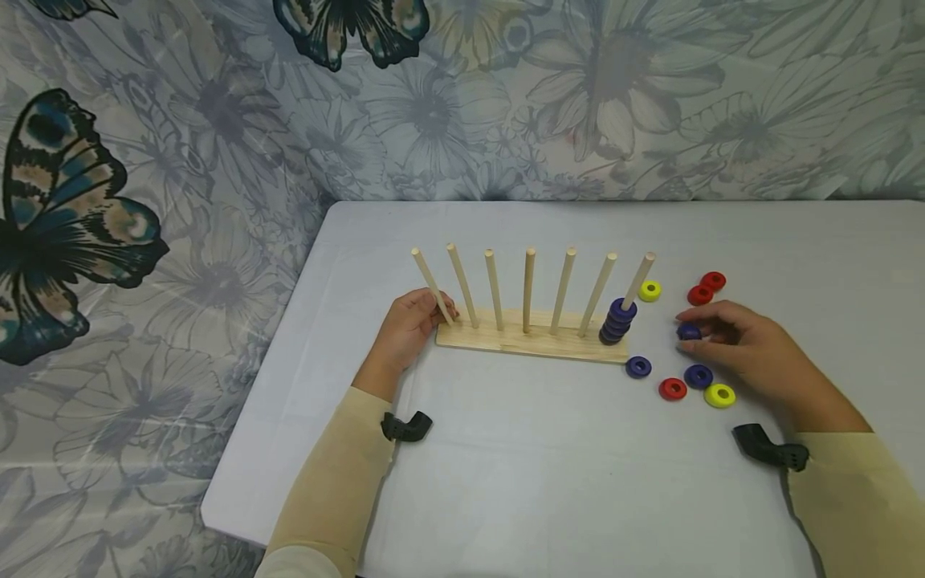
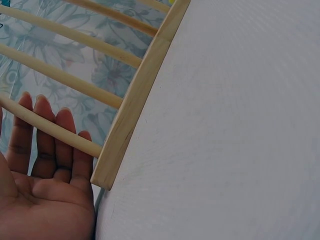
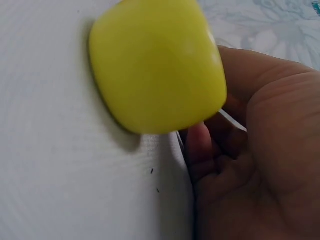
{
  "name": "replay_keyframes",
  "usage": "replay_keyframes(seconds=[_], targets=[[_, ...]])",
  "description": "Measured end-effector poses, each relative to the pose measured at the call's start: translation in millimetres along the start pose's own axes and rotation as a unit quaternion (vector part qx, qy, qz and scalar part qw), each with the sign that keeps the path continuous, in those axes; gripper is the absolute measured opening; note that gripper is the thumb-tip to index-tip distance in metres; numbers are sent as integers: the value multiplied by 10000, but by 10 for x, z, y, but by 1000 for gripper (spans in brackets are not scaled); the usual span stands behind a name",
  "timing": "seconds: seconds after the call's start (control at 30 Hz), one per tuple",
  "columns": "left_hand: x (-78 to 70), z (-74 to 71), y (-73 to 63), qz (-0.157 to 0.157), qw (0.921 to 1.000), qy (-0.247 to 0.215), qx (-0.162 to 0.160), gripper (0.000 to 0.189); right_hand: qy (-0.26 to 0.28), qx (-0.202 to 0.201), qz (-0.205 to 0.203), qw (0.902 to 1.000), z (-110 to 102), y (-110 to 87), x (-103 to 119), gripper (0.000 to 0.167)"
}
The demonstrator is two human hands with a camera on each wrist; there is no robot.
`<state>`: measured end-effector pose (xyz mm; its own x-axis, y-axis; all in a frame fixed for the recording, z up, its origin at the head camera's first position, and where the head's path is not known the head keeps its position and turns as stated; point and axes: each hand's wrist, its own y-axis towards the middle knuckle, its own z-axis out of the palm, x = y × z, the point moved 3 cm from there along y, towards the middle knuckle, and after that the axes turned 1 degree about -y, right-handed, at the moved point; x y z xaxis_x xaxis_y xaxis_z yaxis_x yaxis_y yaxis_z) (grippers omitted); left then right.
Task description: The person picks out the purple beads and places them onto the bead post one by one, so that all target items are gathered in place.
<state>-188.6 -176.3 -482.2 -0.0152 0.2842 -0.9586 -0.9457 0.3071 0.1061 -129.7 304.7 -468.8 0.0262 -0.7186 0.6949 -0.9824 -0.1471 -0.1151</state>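
Yellow ring, head view adding pinched blue ring

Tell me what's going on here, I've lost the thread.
A person is working with a stand of seven pegs. Their left hand is at its left end, fingers behind the end peg. Their right hand pinches a blue ring away from the stand. Blue rings are stacked on the right-end peg; the other six pegs are bare. Loose red rings, yellow rings and two blue ones lie near the stand's right end.
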Motion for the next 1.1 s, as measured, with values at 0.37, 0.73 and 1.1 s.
replay_keyframes(seconds=[0.37,0.73,1.1], targets=[[-18,1,-9,49,10000,2,24,45,-66,-178,-110,9998,8,-3,13,43],[-11,3,-7,-53,10000,40,-60,46,97,-442,-199,9988,-29,-18,19,38],[-10,8,-12,-54,10000,-3,-78,46,235,-532,3,9983,-39,-23,46,41]])
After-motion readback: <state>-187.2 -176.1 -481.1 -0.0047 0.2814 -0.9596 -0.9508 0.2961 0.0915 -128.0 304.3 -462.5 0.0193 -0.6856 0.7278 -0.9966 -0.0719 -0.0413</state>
